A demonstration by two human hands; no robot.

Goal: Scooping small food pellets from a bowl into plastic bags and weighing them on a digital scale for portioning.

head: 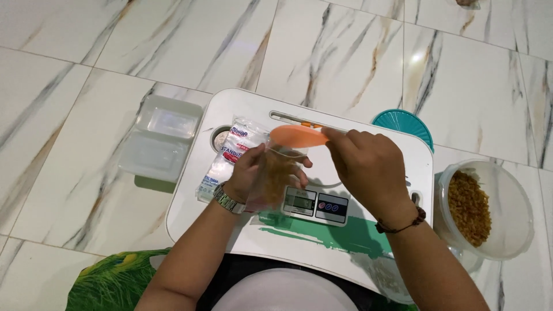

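L hand fingers grasping clear plastic pouch, R hand fingers clenched on orange plastic scoop, over small digital scale on white lap table

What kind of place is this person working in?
Probably a home floor set up for packing food: a low white lap table on marble-look tiles, a small digital scale, and a tub of brown snack pieces.

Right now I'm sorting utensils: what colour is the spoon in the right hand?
Orange spoon, clearest in the head view.

We take this for a home floor — marble-look tiles, low white lap table, small kitchen scale, tub of golden snacks.
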